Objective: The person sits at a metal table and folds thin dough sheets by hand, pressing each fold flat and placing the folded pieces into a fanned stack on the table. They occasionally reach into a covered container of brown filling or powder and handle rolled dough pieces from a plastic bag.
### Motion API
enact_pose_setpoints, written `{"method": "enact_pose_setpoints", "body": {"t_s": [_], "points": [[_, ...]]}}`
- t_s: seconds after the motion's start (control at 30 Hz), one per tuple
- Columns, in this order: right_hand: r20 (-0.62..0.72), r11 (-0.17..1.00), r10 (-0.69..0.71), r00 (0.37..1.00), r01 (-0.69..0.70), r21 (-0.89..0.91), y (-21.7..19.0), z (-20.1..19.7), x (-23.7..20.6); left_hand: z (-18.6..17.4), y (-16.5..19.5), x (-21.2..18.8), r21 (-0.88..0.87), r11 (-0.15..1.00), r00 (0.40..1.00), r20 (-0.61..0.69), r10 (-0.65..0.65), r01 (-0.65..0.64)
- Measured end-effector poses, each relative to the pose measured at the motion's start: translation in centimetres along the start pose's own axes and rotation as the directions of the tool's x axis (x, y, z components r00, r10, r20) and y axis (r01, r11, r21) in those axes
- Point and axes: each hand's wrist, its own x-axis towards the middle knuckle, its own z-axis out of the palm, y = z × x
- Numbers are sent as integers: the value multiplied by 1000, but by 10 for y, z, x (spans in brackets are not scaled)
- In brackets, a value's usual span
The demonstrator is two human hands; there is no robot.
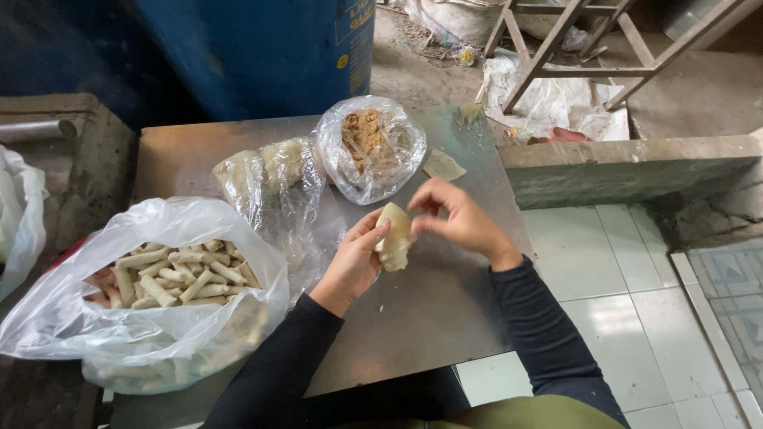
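My left hand (355,258) cups a pale, half-rolled dough wrapper (395,236) above the metal table (413,318). My right hand (457,218) pinches the wrapper's top edge with its fingertips. Just behind the hands sits an open clear bag of brown crumbly filling (367,139). To its left lies a plastic-wrapped stack of pale wrappers (262,171). At the left, a large clear bag (171,318) holds several finished rolls (179,274). A loose scrap of wrapper (443,165) lies on the table near the filling bag.
A big blue drum (262,48) stands behind the table. A concrete ledge (628,167) runs to the right, with white floor tiles (604,278) below. A metal frame (588,48) and white sacks (548,99) are at the back. Another white bag (20,214) sits far left.
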Motion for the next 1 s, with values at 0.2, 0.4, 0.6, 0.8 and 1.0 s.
{"method": "enact_pose_setpoints", "body": {"t_s": [0.2,0.4,0.6,0.8,1.0], "points": [[96,997,-41,995,34,72,-37,11,-2,-3,-2,2,122,974,974,142,174,-192],[4,984,-132,991,131,-118,-36,16,-1,-5,-5,3,279,927,968,90,236,-252],[-14,932,-247,969,233,-279,-40,26,-2,-9,-6,4,334,902,960,38,277,-274],[93,885,-296,951,309,-349,-48,18,-3,-11,-8,3,478,846,965,18,260,-237],[53,897,-293,955,293,-331,-45,25,-6,-3,-6,-1,572,776,933,-49,357,-267]]}}
